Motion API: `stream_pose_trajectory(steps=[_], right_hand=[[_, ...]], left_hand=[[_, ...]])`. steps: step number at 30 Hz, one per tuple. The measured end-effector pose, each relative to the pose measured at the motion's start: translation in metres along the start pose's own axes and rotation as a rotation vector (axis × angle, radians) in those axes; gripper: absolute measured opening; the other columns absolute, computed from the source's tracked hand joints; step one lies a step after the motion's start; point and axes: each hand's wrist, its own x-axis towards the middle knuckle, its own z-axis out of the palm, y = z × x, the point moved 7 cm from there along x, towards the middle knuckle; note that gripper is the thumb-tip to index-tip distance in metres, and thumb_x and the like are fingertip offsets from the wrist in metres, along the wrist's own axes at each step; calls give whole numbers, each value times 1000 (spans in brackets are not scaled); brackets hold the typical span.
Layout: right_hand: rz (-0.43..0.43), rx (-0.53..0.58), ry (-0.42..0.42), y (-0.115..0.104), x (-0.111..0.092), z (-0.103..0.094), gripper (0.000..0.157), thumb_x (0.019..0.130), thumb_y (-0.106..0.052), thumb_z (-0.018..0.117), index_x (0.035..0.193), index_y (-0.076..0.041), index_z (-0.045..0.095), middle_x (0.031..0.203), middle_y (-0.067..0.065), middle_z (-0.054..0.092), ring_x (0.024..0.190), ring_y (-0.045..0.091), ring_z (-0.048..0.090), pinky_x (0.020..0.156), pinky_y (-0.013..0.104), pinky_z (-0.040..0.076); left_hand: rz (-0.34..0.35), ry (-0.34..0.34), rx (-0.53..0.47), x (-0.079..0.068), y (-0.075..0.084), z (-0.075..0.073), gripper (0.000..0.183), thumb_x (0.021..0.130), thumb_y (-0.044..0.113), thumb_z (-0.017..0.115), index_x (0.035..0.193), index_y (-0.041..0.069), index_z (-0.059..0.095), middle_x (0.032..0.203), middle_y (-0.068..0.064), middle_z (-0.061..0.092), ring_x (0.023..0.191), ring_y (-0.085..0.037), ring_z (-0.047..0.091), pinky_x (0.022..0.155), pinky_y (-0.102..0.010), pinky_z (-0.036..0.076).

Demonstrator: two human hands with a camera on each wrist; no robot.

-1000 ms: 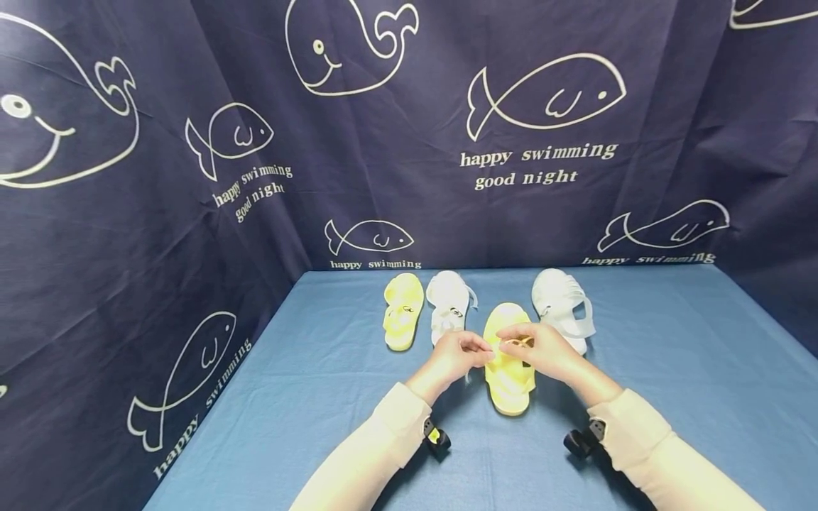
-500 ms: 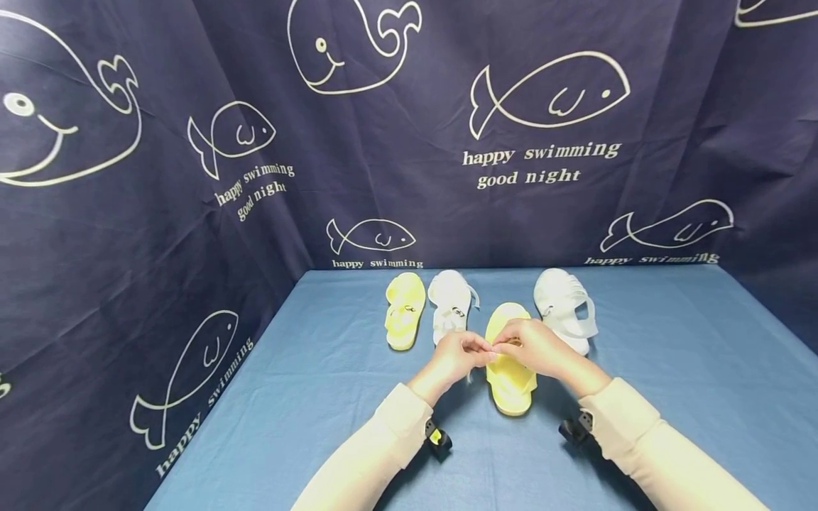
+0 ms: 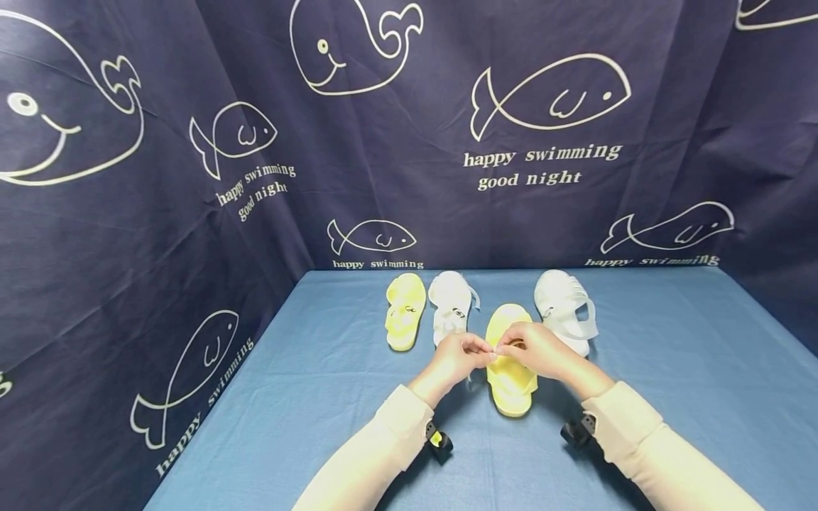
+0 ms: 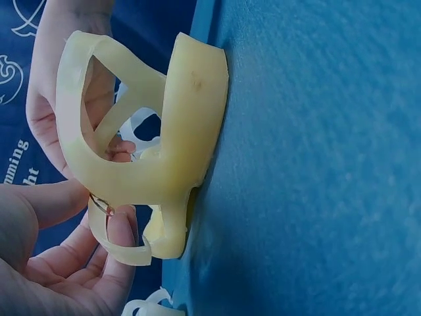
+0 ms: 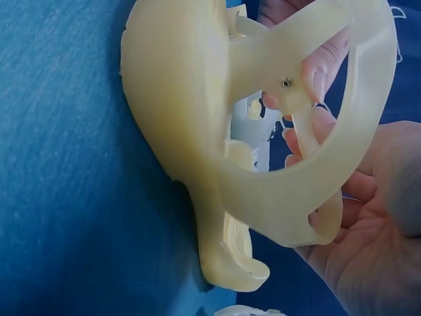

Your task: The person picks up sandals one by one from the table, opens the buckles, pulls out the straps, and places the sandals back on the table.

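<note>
A yellow jelly sandal (image 3: 511, 397) stands on the blue cloth, its toe end toward me. My left hand (image 3: 455, 357) pinches the side of its strap; in the left wrist view thumb and fingers close around a small metal buckle (image 4: 100, 203). From the other side my right hand (image 3: 543, 349) holds the thin ankle strap (image 5: 304, 131) between its fingertips, close to the left fingertips. Open bands (image 4: 75, 99) arch over the sole in the left wrist view. Fingers partly hide where strap and buckle meet, so I cannot tell whether the strap is threaded.
A second yellow sandal (image 3: 405, 312) and a white sandal (image 3: 449, 298) lie side by side at the back left. Another white sandal (image 3: 562, 305) is behind my right hand. A dark blue printed curtain (image 3: 396, 177) rises behind the blue-covered table (image 3: 307, 397).
My right fingertips have moved left, toward the left fingertips, and the strap loop seen between them earlier is now mostly covered. The left hand and the sandal have stayed nearly still.
</note>
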Motion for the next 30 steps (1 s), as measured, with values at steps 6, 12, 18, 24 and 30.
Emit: stream_pose_trajectory(steps=[6,12,18,24,30], right_hand=[[17,30,14,5,-4,-2,8,89,-14,69,86,-8,72,82,-2,69,74,7,55,65,23,48],[14,40,20,5,-6,-3,9,89,-15,69,88,-7,72,83,0,69,74,8,55,64,24,48],[-10,56,53,5,-6,-6,17,91,-20,66,94,-4,73,88,4,72,78,11,60,67,29,51],[41,24,46,1,-1,-7,22,94,-23,64,102,-5,73,99,6,73,92,20,64,79,37,53],[30,0,-30,-9,4,-5,15,90,-20,67,91,-7,75,86,0,73,78,11,60,68,27,50]], left_hand=[[-24,5,-30,-1,-4,-1,8,83,11,76,86,4,72,73,-1,68,62,-5,61,61,-20,52],[-10,4,-16,-1,-4,-2,7,84,11,75,85,5,71,73,-1,67,62,-5,59,59,-19,50],[-3,0,-9,-1,-3,-3,6,84,10,74,86,4,71,74,-1,67,62,-5,59,58,-18,50],[8,-6,14,-2,0,-2,5,85,9,73,87,5,71,74,-1,67,62,-4,58,58,-18,49],[18,-15,2,-1,1,1,6,85,7,73,88,3,71,74,-2,66,62,-4,56,60,-18,50]])
